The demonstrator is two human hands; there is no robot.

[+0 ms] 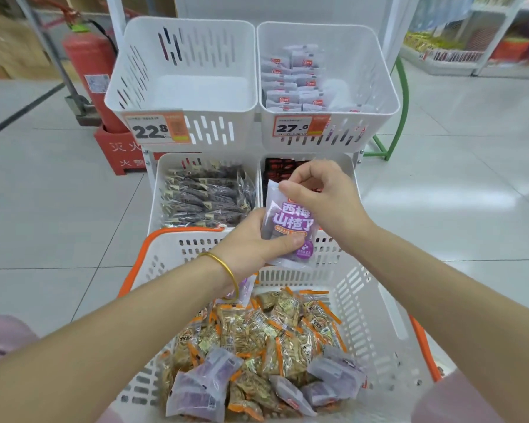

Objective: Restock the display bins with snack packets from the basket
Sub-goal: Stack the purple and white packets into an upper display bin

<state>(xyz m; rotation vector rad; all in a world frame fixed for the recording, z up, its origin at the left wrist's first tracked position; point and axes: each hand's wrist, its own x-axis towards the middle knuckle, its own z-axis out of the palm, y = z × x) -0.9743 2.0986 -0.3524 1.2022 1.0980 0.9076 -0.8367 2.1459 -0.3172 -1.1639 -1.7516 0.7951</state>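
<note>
Far left: one red fire extinguisher (pixel 89 65) on a red stand (pixel 119 151) marked "灭火". Four white bins. Upper left bin (pixel 180 35) tagged "22.8" (pixel 155 129); lower left bin (pixel 158 190) held dark packets (pixel 202 193). Left hand (pixel 251 239), fingers curled, gripped the lower edge of one purple packet (pixel 290 221) reading "西梅山楂"; right hand (pixel 321 196) pinched its top corner. Upper right bin (pixel 376 71) tagged "27.6" (pixel 300 126), holding pale purple packets (pixel 290 83). The held packet hung over the far rim of the basket (pixel 379 315), which held many orange-gold packets (pixel 272 331) and at least four purple ones.
</note>
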